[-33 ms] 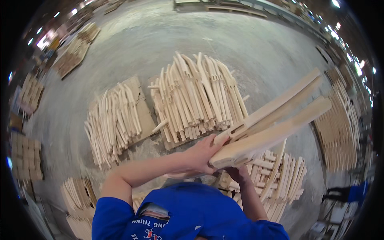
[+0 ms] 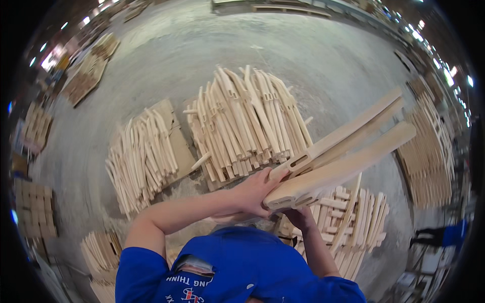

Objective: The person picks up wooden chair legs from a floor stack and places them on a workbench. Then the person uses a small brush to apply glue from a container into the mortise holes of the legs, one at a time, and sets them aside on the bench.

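A few long, pale, slightly curved wooden bars (image 2: 346, 166) are held in front of my chest as a bundle, slanting up to the right. Slots are cut near their near ends. My left hand (image 2: 256, 193) is closed around those near ends, with its thumb and fingers pressed on the wood. Underneath, my right hand (image 2: 301, 218) grips the bundle from below; most of its fingers are hidden by the bars. Beyond the bundle lies a large stack of similar slotted bars (image 2: 247, 116), and left of it a smaller stack of thin bars (image 2: 144, 156).
Close on my right, a crisscrossed wood pile (image 2: 348, 222) sits below the bundle. Another tall stack (image 2: 427, 156) stands at far right, with a person in blue (image 2: 447, 235) near it. Pallets (image 2: 34, 207) line the left. Grey concrete floor (image 2: 166, 55) stretches ahead.
The whole view has shifted slightly, so the stacks sit a little further left. Both hands keep their hold on the bars, which have barely moved.
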Available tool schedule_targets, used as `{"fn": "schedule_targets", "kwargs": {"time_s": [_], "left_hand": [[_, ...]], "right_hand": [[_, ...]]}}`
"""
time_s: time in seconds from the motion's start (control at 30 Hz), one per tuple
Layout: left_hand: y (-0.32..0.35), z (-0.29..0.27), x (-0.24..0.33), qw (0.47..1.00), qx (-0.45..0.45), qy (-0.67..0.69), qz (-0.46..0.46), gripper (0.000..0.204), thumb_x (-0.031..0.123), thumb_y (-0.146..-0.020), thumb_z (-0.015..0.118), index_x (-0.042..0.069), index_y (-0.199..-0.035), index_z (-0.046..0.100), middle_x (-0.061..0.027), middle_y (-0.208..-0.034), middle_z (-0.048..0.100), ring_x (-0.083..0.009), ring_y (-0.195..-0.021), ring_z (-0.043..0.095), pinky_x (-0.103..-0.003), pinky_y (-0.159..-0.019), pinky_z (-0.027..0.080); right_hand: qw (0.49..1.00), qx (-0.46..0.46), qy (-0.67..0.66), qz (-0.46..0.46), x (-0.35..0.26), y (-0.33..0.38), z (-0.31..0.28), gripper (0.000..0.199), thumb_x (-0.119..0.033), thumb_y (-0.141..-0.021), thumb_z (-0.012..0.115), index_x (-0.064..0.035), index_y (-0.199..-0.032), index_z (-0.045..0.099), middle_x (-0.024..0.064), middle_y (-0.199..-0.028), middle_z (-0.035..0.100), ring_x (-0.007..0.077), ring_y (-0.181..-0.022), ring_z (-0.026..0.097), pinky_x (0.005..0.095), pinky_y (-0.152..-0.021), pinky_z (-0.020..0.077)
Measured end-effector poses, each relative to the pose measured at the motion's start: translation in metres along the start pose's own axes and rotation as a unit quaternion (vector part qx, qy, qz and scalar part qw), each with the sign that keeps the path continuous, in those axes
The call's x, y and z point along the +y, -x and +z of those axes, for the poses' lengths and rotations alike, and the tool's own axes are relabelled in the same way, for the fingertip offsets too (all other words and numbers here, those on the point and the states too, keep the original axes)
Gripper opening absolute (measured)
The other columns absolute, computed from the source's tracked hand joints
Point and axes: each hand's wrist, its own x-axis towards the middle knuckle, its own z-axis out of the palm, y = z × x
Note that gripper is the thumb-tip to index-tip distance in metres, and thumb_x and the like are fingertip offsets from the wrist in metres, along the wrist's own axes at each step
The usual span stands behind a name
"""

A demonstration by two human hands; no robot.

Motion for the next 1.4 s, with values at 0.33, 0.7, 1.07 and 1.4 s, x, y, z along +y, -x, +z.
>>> {"fn": "schedule_targets", "kwargs": {"time_s": [0.33, 0.7, 1.07, 1.4], "left_hand": [[-0.052, -0.089, -0.167, 0.931, -0.338, -0.085, 0.111, 0.117, 0.033, -0.056, 0.081, 0.019, -0.148, 0.011, -0.0275, -0.119, 0.039, -0.0427, -0.109, 0.044, -0.044, -0.094, 0.038], [-0.228, -0.162, -0.336, 0.800, -0.448, -0.273, 0.291, 0.104, 0.038, -0.054, 0.077, 0.040, -0.144, 0.023, -0.0229, -0.134, 0.032, -0.0369, -0.115, 0.041, -0.044, -0.091, 0.038], [-0.386, -0.119, -0.547, 0.710, -0.549, -0.433, 0.082, 0.110, 0.033, -0.054, 0.084, 0.045, -0.143, 0.020, -0.0052, -0.152, 0.017, -0.0270, -0.140, 0.017, -0.051, -0.112, 0.019], [-0.329, -0.054, -0.599, 0.914, -0.180, -0.328, -0.159, 0.092, 0.025, -0.072, 0.068, 0.029, -0.147, 0.016, -0.0078, -0.153, 0.012, -0.0323, -0.142, 0.007, -0.054, -0.113, 0.012]], "right_hand": [[0.988, 0.074, -0.121, -0.062, 0.130, -0.141, 0.045, 0.061, -0.022, -0.083, 0.065, -0.0092, -0.136, 0.037, 0.0093, -0.132, 0.048, 0.0285, -0.123, 0.045, 0.0504, -0.102, 0.0363], [0.986, 0.156, 0.037, 0.049, 0.148, -0.378, -0.012, 0.067, -0.047, -0.089, 0.056, -0.0060, -0.138, 0.037, 0.0115, -0.141, 0.038, 0.0237, -0.129, 0.032, 0.0348, -0.108, 0.0254], [0.963, -0.003, 0.257, -0.082, 0.050, -0.570, -0.092, 0.040, -0.029, -0.087, 0.061, -0.0056, -0.119, 0.056, 0.0097, -0.124, 0.057, 0.0218, -0.107, 0.057, 0.0339, -0.095, 0.0417], [0.668, 0.380, 0.629, 0.117, 0.033, -0.511, -0.372, 0.066, -0.051, -0.081, 0.058, -0.0102, -0.130, 0.047, 0.0207, -0.112, 0.060, 0.0368, -0.104, 0.056, 0.0443, -0.089, 0.0437]]}}
